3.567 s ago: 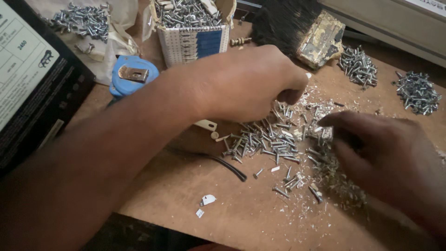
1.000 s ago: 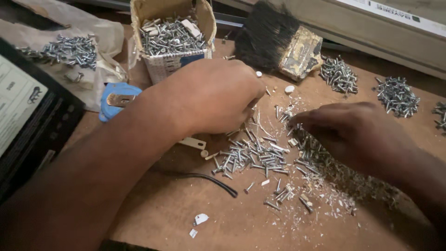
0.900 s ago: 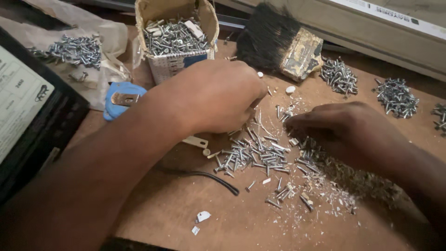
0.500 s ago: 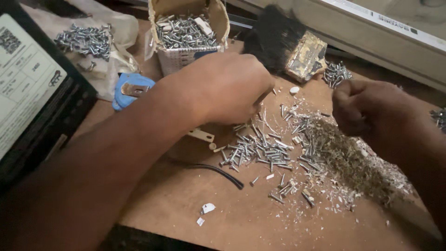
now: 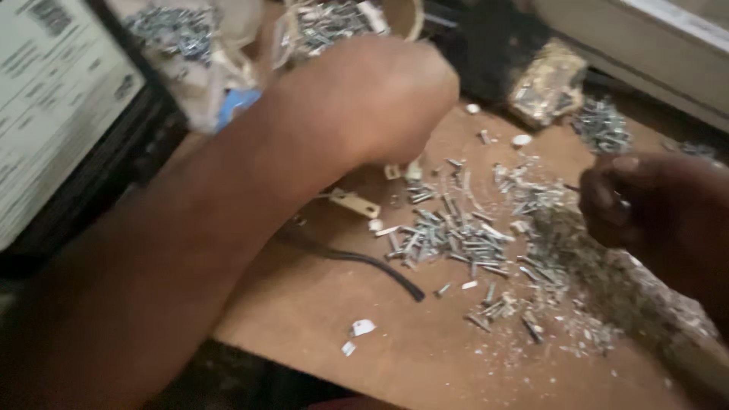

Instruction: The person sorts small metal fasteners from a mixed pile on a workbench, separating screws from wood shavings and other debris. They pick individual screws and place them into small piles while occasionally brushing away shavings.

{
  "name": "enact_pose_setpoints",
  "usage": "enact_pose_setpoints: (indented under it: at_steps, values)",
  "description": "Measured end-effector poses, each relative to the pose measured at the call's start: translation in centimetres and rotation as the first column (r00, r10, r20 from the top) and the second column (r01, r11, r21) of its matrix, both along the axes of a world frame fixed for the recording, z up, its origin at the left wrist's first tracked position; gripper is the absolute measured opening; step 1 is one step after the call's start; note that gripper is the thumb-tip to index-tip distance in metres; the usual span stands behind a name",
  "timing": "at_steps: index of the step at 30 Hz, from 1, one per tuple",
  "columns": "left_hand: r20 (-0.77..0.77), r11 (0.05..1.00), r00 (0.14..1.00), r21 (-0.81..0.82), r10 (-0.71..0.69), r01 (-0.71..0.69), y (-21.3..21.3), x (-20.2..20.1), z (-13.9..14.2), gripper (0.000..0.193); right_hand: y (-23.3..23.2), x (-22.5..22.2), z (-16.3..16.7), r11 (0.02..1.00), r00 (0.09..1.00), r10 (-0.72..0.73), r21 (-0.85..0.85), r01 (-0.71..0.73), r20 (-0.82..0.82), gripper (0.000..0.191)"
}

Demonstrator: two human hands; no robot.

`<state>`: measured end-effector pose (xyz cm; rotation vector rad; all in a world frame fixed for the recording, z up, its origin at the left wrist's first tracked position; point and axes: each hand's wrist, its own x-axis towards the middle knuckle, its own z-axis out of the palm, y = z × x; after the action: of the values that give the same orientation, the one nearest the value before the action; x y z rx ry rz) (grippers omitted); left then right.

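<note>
On the brown board (image 5: 319,319), your left hand (image 5: 364,99) hangs closed in a loose fist above the upper edge of the screw pile (image 5: 456,235); what it grips, if anything, cannot be told, because the fingers face away from the camera. Your right hand (image 5: 653,205) is raised just right of the pile, thumb and fingers pinched together, seemingly on a small screw, though blur hides the object. The screws lie scattered at mid-board, mixed with white chips (image 5: 363,327) and a band of fine debris (image 5: 607,281) running toward the lower right. A black cable (image 5: 364,262) curves just left of the pile. Sorted heaps sit at the top: a carton (image 5: 334,19) full of screws behind your left hand, and a small heap (image 5: 604,125) at upper right beside a brush (image 5: 524,64). My judgement: pick from the clean left side of the pile first, keep each pinch to screws of one kind, and lift well clear before moving so grit is not dragged along. Keep your left forearm off the pile; it currently shades the work and could sweep screws toward the cable.
</note>
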<state>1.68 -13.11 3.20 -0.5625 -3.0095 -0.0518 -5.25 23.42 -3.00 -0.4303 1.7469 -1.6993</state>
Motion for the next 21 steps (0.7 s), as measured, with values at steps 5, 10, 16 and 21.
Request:
enact_pose_setpoints:
  at_steps: [5, 10, 16, 21]
  values:
    - [-0.056, 0.998, 0.998, 0.063, 0.015, -0.012, -0.7, -0.1, 0.1, 0.015, -0.1, 1.7, -0.9, 0.893, 0.991, -0.016, 0.444, 0.072, -0.129, 0.033]
    - [0.078, 0.997, 0.997, 0.069, 0.018, -0.024, 0.0, 0.3, 0.5, 0.019, -3.4, 4.8, 0.1, 0.742, 0.958, 0.114, 0.664, 0.094, -0.264, 0.026]
    - [0.088, 0.997, 0.996, 0.071, 0.007, -0.014, 0.2, 0.9, 0.8, 0.020, -9.0, 7.8, 2.4, 0.344, 0.781, 0.519, 0.921, 0.181, -0.347, 0.059]
    - [0.144, 0.999, 0.989, 0.038, -0.043, 0.038, 0.6, 0.9, 0.9, 0.023, -9.9, 9.3, 3.8, 0.390, 0.698, 0.318, 0.760, 0.520, -0.641, 0.034]
